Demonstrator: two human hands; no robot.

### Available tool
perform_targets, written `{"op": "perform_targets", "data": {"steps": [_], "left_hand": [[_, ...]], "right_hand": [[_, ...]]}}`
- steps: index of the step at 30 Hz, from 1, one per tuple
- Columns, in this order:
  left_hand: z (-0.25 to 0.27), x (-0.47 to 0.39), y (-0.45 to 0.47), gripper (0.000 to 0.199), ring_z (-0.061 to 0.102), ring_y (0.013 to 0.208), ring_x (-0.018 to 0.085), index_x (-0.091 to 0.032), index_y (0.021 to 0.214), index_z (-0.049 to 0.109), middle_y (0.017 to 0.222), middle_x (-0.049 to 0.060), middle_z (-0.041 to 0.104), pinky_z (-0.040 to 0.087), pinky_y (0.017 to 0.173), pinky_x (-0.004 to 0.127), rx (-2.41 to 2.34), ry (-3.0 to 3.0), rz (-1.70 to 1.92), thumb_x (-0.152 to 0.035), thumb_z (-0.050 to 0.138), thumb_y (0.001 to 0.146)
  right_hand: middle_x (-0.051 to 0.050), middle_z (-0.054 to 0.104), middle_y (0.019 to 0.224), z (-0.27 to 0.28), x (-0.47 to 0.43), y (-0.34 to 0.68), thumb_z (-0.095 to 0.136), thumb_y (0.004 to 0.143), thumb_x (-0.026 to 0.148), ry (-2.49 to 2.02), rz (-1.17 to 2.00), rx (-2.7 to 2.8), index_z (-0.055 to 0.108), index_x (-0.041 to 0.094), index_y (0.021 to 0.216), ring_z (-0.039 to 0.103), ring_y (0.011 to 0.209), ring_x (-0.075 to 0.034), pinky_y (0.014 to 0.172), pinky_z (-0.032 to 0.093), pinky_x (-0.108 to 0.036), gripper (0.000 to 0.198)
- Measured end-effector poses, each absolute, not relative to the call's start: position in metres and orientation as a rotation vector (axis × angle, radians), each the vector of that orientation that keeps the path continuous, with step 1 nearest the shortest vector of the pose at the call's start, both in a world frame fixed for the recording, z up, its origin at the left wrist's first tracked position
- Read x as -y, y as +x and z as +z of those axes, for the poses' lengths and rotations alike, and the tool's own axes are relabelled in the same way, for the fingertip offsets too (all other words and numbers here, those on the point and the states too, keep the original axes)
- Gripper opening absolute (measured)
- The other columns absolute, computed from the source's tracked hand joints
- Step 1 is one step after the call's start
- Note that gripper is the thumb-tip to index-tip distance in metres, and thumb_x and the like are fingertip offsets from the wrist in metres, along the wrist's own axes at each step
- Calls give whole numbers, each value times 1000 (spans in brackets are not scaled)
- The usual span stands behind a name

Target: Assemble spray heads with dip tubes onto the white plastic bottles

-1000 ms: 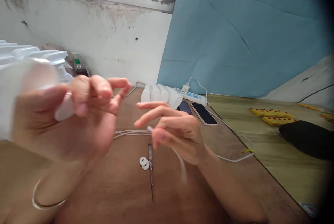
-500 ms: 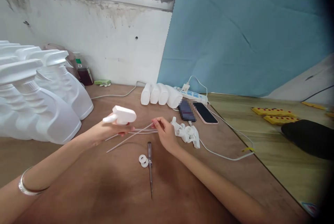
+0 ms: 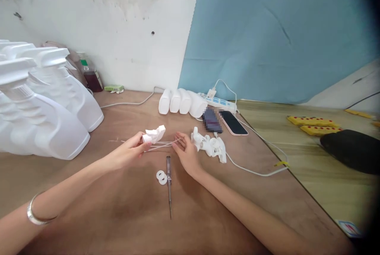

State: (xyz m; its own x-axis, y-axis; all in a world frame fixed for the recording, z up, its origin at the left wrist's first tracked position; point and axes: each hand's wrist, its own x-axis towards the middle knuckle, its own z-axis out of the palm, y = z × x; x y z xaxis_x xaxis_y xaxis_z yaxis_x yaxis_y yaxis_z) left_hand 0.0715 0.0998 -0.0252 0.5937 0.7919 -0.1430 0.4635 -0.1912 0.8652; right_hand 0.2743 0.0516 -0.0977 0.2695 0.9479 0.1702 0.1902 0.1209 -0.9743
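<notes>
Closed around a white trigger spray head (image 3: 156,133), my left hand (image 3: 132,153) is over the middle of the table, the head's ribbed collar by its fingers. Several thin white tubes (image 3: 160,145) lie between my hands. The fingers of my right hand (image 3: 187,156) pinch a tube at its right end. How many tubes it holds is hidden. A screwdriver (image 3: 169,177) with a clear handle lies in front of the hands, with white ring washers (image 3: 160,175) beside it. Right of my right hand, more white spray heads (image 3: 209,145) lie in a pile.
Large white spray bottles (image 3: 56,116) stand at left. Small white bottles (image 3: 185,101) lie at the back, by a power strip (image 3: 221,103). Two phones, one a pink-edged phone (image 3: 234,122), and a looping white cable (image 3: 255,174) are at right. The brown table (image 3: 118,215) ends along a diagonal edge.
The spray head in my left hand has turned, its collar now toward the left hand, and moved right. The tube that slanted toward me now lies nearly in line with the others.
</notes>
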Motion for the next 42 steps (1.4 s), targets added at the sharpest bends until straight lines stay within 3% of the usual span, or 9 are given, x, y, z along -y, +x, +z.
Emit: {"op": "perform_targets", "data": {"steps": [6,8,11,13,16,19,26,36,42], "left_hand": [[-29,-95,73,42,50,62,15,-19,112,51,76,2,58,35,55,24,-1065,1934,496,-49,42,83],[-30,-93,72,38,50,64,14,-19,104,56,77,1,59,35,56,23,-1079,1925,587,-48,46,82],[-31,-88,69,31,48,63,13,-19,94,60,77,1,59,35,56,23,-1129,1928,699,-45,50,80],[-34,-85,70,28,48,65,13,-18,87,62,78,2,56,36,58,23,-1154,2014,741,-43,52,79],[-40,-80,76,24,52,77,16,-17,79,63,87,4,54,40,68,26,-1117,2136,781,-39,55,78],[-45,-80,86,23,53,78,16,-16,83,62,86,4,58,40,69,26,-1051,2122,713,-37,52,81],[-48,-87,108,20,53,75,16,-16,84,62,83,4,62,39,66,26,-975,2169,834,-34,59,76],[-71,-81,131,25,48,69,15,-19,76,62,75,3,65,40,63,27,-803,2234,826,-42,66,70],[-82,-89,131,27,48,66,13,-17,78,61,71,1,59,38,60,24,-782,2218,722,-43,66,69]], "right_hand": [[-12,33,141,-89,-34,273,39,82,6,-1375,296,1792,46,15,121,17,135,-22,108,23,-45,41],[-12,42,133,-86,-28,274,38,80,2,-1314,197,1931,56,15,106,27,131,-22,104,30,-43,34],[-11,59,103,-82,-19,272,45,78,7,-1345,132,1963,60,16,89,52,102,-22,85,44,-38,20],[-6,60,80,-78,-12,270,51,79,18,-1459,202,1940,57,16,86,57,79,-20,70,46,-34,9],[1,58,68,-71,-4,265,63,74,35,-1630,491,1869,51,18,92,55,60,-15,56,42,-27,28],[3,59,71,-69,-2,266,69,68,33,-1698,683,1790,46,20,99,55,59,-13,54,40,-25,41],[4,55,68,-63,-13,307,58,68,17,-1689,1040,1366,43,17,105,52,50,-10,46,44,-23,40],[0,54,82,49,10,308,57,75,9,-1128,149,1302,49,25,106,58,69,-13,60,53,-26,36],[1,57,88,53,-1,298,60,70,6,-1170,373,1706,44,24,85,61,76,-15,63,54,-25,29]]}}
